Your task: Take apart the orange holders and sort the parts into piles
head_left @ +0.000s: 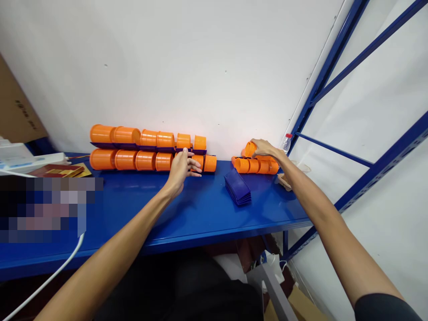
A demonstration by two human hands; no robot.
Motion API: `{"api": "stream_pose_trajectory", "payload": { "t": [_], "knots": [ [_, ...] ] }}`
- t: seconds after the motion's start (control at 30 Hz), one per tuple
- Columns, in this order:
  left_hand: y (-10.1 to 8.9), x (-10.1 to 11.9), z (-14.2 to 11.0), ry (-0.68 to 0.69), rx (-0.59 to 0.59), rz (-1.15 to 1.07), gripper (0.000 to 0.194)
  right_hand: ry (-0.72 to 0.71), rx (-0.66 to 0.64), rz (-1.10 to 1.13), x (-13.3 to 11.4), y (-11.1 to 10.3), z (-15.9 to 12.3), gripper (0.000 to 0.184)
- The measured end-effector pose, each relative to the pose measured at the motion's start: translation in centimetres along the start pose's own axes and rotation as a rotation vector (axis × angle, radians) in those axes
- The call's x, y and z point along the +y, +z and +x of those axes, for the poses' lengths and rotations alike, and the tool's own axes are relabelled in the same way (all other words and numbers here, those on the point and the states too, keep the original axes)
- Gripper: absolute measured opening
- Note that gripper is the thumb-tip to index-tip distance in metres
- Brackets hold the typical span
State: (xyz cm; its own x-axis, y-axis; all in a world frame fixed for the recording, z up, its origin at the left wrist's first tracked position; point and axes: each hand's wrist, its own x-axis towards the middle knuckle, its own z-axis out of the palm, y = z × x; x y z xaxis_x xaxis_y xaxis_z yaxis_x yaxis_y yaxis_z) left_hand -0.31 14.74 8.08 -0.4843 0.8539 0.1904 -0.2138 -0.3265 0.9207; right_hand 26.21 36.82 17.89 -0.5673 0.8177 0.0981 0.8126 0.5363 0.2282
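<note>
My left hand [180,171] is open, its fingers apart, in front of the lower row of orange cups [125,159]. It covers part of that row; whether it touches a cup I cannot tell. Above that row, more orange cups [127,134] lie on their sides on a dark purple strip [115,146]. At the right, my right hand [264,147] closes on a single orange cup [249,150], over a smaller group of orange cups [254,166]. Between the two groups lies a stack of dark blue flat pieces [237,187].
The blue table [200,223] runs along a white wall. A clear bottle with a red cap [286,141] stands near the blue metal frame [309,107]. Boxes and a white cable [72,256] are at the left, beside a blurred-out patch.
</note>
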Motion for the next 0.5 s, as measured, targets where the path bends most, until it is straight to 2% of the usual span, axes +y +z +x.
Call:
{"api": "stream_pose_trajectory", "payload": {
  "t": [0.33,0.5],
  "knots": [
    [-0.1,-0.2,0.1,0.009,0.008,-0.02,0.036,-0.079,0.041,-0.176,-0.6,0.4,-1.1,0.05],
    [-0.3,0.0,0.2,0.062,0.055,-0.041,0.035,-0.084,0.032,-0.137,-1.0,-0.3,-1.0,0.071]
  ]
}}
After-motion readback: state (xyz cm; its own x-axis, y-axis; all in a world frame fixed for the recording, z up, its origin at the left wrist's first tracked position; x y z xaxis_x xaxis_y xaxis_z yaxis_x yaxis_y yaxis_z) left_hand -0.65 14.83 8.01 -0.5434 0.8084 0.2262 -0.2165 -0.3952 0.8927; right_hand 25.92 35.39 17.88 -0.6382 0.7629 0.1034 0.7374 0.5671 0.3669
